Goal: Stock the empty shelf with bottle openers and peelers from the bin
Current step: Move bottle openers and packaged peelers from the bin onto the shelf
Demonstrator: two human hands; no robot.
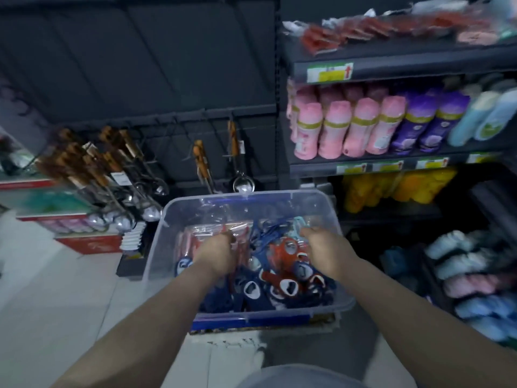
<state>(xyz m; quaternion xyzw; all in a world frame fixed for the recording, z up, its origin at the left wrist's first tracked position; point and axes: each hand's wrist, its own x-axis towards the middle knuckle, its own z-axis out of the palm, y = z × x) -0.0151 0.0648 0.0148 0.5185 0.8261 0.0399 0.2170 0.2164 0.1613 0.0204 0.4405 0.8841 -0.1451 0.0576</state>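
A clear, hard-plastic bin (156, 247) with blue clips at its near and far rims sits on the pale tiled floor (56, 289), its far edge just below the hook rail (179, 120) and its right edge near the dark shelving (391, 56). Open floor lies off its left side. Above the rail the dark back panel (140, 51) is bare.

Inside, flat glossy packets (193, 236) with red contents, possibly the peelers, stand along the left wall. Blue and red bottle openers (282, 287) with rounded white-ringed heads are heaped from the centre to the near right corner.

Both hands are in the bin, apart. The left hand (219, 254) has its fingers bent down among the packets; the right hand (321, 247) curls beside a pale teal piece (300, 221) by the right wall. Blur hides whether either has closed on anything.

Wooden-handled steel ladles (120, 175) hang from the rail's left end. Pink bottles (361, 127) and purple bottles (430, 119) fill a shelf to the right.
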